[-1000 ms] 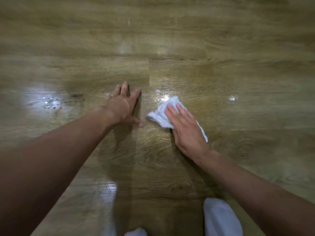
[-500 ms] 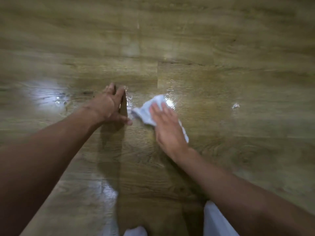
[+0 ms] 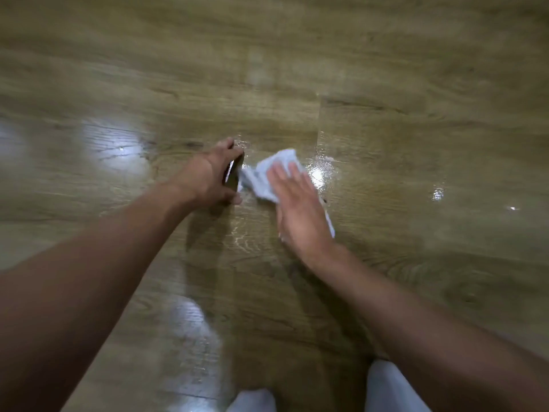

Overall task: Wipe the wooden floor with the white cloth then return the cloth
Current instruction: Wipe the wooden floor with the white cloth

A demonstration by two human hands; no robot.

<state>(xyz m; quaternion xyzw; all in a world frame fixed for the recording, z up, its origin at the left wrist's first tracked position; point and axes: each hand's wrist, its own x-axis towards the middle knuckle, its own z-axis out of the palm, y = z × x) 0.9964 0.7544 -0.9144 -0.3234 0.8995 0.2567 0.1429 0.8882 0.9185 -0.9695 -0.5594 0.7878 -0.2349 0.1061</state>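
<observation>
Where the head camera looks down, a glossy brown wooden plank floor (image 3: 386, 84) fills the whole view. Its grain runs side to side, and a plank seam shows at about 1 o'clock from the centre. A pale patch of glare (image 3: 116, 147) lies on the boards at 9 o'clock, with a second one lower at 7 o'clock. A wet sheen (image 3: 318, 173) with small bright glints spreads from the middle out toward 3 o'clock.

The crumpled white cloth (image 3: 267, 173) lies on the floor just above the centre. It is bunched up, with one corner trailing toward 9 o'clock and a thin edge showing at 4 o'clock beyond the right hand (image 3: 297, 206). That hand lies flat on the cloth with its fingers straight, slightly apart and pointing to 11 o'clock, pressing it onto the boards.

The left hand (image 3: 208, 176) sits just beside the cloth at its 9 o'clock. It is propped on the floor on arched fingertips and thumb and holds nothing. Blur hides whether it touches the trailing corner.

Two white fabric shapes (image 3: 392, 388) sit at the lower edge near 6 o'clock, cut off and unclear.
</observation>
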